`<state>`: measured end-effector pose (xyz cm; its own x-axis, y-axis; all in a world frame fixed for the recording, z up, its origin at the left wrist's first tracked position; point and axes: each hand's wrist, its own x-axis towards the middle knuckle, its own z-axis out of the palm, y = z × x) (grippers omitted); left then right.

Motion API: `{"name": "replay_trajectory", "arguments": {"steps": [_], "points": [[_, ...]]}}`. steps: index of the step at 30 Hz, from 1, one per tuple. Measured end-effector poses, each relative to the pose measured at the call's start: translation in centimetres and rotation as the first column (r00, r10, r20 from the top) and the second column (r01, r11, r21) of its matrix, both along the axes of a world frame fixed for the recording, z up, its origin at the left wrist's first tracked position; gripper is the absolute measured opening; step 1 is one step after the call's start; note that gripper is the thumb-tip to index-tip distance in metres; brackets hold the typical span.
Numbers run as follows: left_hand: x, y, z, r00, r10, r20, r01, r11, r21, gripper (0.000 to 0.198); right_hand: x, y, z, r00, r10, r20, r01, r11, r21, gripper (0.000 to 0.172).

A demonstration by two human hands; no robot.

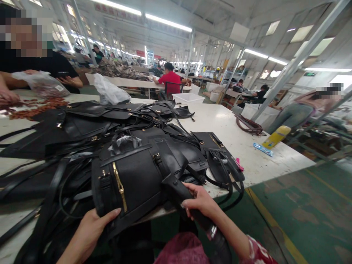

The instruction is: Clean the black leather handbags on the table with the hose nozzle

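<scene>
A black leather bag (137,176) with a gold zipper and small gold buckles lies flat at the table's near edge. My left hand (95,223) is closed on its lower left corner, thumb on top beside the zipper and fingers hidden underneath. My right hand (199,201) is wrapped round a black handheld tool (176,189) with a broad, flat head. Further down, the tool has a silver collar and a thick dark part like a hose. Its head is over the bag's lower right side; whether it touches the leather I cannot tell.
More black bags and straps (90,121) are heaped left and behind. A smaller black bag (217,154), a yellow bottle (277,137), a blue packet (263,149) and brown straps (249,124) lie on the white table (217,119). A co-worker sits far left by a plastic bag (45,84).
</scene>
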<state>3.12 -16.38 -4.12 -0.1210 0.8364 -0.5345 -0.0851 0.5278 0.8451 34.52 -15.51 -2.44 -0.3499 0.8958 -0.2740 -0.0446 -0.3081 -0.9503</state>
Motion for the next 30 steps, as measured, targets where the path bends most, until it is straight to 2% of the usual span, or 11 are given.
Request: {"name": "replay_trajectory", "arguments": {"steps": [4,9,11,17,20,22,26,30], "points": [[0.1,-0.1,-0.2,1.0,0.017,0.002,-0.017,1.0,0.026,0.025,-0.6,1.3,1.0,1.0,-0.015,-0.009,0.015,1.0,0.02,0.064],[0.2,-0.3,-0.2,0.999,0.044,0.027,-0.045,0.998,0.042,0.026,-0.3,-1.3,0.8,0.998,0.069,0.0,-0.069,0.993,-0.096,0.066],[0.2,-0.3,-0.1,0.999,0.035,0.04,-0.036,0.999,0.037,0.025,-0.7,-1.8,0.5,0.998,0.066,0.009,-0.065,0.993,-0.099,0.065],[0.6,-0.5,0.8,0.998,0.039,0.055,-0.041,0.999,0.032,0.024,-3.6,0.6,1.3,0.998,-0.045,0.037,0.043,0.999,0.032,0.07],[0.2,-1.1,1.0,0.998,0.031,0.051,-0.032,0.999,0.008,0.025,-3.6,1.7,2.0,0.982,-0.189,0.03,0.183,0.974,0.132,0.07],[-0.4,-1.5,1.0,0.999,0.011,0.042,-0.01,1.0,-0.016,0.024,-2.8,2.0,2.3,0.973,-0.23,0.008,0.225,0.96,0.168,0.066],[-1.9,-2.3,0.6,0.999,-0.016,0.04,0.017,1.0,-0.02,0.024,-1.2,2.8,2.4,0.997,-0.071,0.013,0.069,0.993,0.096,0.058],[-2.4,-2.4,0.5,0.997,-0.055,0.055,0.054,0.998,0.01,0.027,-1.7,4.8,3.1,0.997,0.079,0.013,-0.079,0.995,0.059,0.054]]}}
